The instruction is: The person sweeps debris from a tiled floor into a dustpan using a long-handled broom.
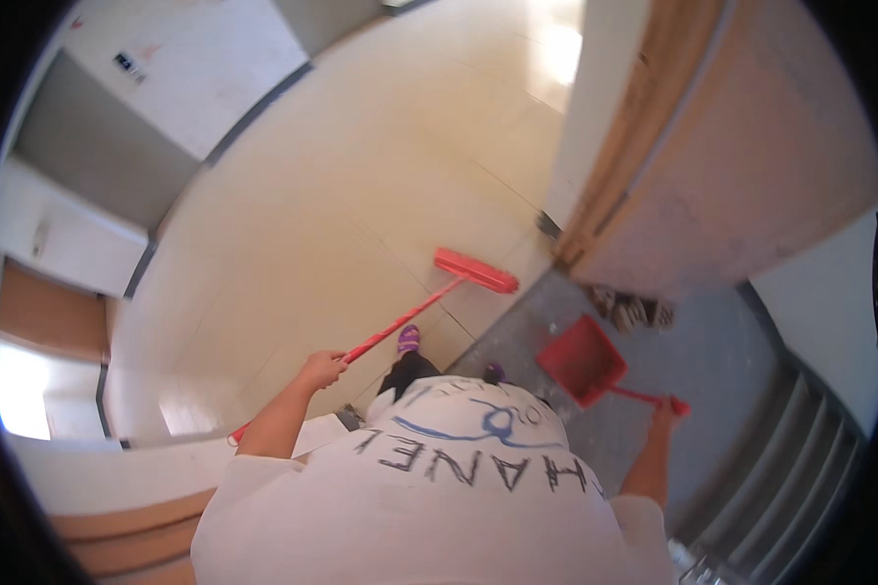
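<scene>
My left hand (323,369) is closed around the red handle of a push-type broom (475,270). Its red head rests on, or just over, the cream tiled floor (300,241) ahead of my feet, and the handle's end passes behind my left forearm. On the right, my right hand (666,411) grips the short handle of a red dustpan (584,360). The pan lies over the grey floor (673,365), its inside dusty and dark. Whether the pan touches the floor I cannot tell.
An open door (732,161) with a wooden edge stands at the right. Near its foot are several pairs of shoes (629,308). Grey steps (768,453) run along the lower right. White walls with dark skirting (260,113) and doorways border the left.
</scene>
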